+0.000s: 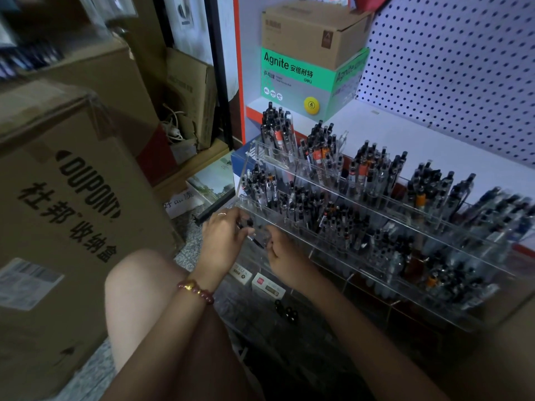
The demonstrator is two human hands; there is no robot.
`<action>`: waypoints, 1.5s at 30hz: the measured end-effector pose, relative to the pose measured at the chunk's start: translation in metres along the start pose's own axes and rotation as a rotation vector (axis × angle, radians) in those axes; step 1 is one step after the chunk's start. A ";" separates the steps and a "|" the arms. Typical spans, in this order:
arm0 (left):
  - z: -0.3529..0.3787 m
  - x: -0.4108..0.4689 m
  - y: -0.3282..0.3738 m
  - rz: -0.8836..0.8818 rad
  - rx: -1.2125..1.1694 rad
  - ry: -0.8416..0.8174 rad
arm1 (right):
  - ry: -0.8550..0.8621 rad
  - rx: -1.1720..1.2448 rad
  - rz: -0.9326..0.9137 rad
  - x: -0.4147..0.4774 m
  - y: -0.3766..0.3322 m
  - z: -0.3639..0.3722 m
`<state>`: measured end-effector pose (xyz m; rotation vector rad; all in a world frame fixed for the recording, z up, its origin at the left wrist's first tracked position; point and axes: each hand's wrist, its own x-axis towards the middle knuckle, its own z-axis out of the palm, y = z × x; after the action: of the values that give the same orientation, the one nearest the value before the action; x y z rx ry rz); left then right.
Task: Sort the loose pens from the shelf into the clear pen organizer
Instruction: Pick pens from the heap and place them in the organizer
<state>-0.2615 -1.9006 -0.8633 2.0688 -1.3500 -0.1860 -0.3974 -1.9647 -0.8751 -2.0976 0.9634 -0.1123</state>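
Red-brown beads of a bracelet (197, 289) are being worn on the left wrist, nearest the camera. Just beyond it at least 1 pen (256, 241) is being held by the left hand (221, 231), whose curled fingers are being closed round the pen's dark upper end. The pen's long axis is being kept on a slant, running from those fingers down and rightward toward the right hand (282, 253), so that its lower end is being presented just beside the right thumb. The right hand's fingers are being held curled there, but whether that end is being pinched or only neared cannot be told. Directly past the 2 hands, the near-left corner of the clear pen organizer (278, 160) is being faced. Its front compartment at that corner is being approached from just beside the left knuckles, and is nearer to the left hand than to the right. In the tiers behind, pens are being stored upright with a slight backward lean. It is therefore being judged that the held pen is needing to be swung from its slant to near vertical before being lowered in. Farthest back, the white shelf (419, 140) is being occupied by a green box (292, 79) under a brown carton (312, 27), and is being backed by a pegboard (463, 68).
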 end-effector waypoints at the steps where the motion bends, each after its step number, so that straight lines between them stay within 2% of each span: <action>1: -0.002 0.000 0.001 0.003 -0.046 0.019 | 0.001 -0.011 -0.013 -0.004 0.000 -0.001; 7: -0.014 -0.003 0.011 0.056 -0.309 0.239 | -0.070 0.029 0.030 -0.011 0.004 -0.010; 10: -0.016 -0.006 0.012 0.143 -0.320 0.300 | -0.088 0.036 0.054 -0.008 0.006 -0.008; 14: -0.013 -0.006 0.009 0.224 -0.206 0.146 | -0.096 0.001 0.067 -0.002 0.004 -0.007; 18: -0.006 -0.004 0.008 0.166 -0.002 0.025 | -0.103 0.011 0.049 0.007 -0.003 -0.002; 22: -0.004 -0.003 0.003 0.032 0.070 0.062 | -0.108 0.007 0.111 0.014 -0.001 0.000; 27: -0.002 -0.007 0.000 -0.058 0.103 0.047 | -0.078 0.047 0.073 0.012 -0.004 -0.003; 32: 0.000 -0.004 0.000 -0.139 0.133 0.056 | -0.040 -0.136 0.039 0.015 -0.012 -0.003; 35: 0.000 -0.003 0.003 -0.157 0.054 0.046 | -0.045 -0.250 0.055 0.015 -0.015 -0.004; 40: 0.001 0.001 0.004 -0.129 -0.007 0.067 | -0.100 0.070 0.108 0.019 -0.014 -0.001; 45: 0.000 0.004 0.005 -0.144 -0.046 0.092 | -0.162 0.182 0.123 0.027 -0.013 0.001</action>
<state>-0.2638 -1.9056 -0.8593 2.1101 -1.1332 -0.1798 -0.3702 -1.9772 -0.8726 -1.8464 0.9454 0.0318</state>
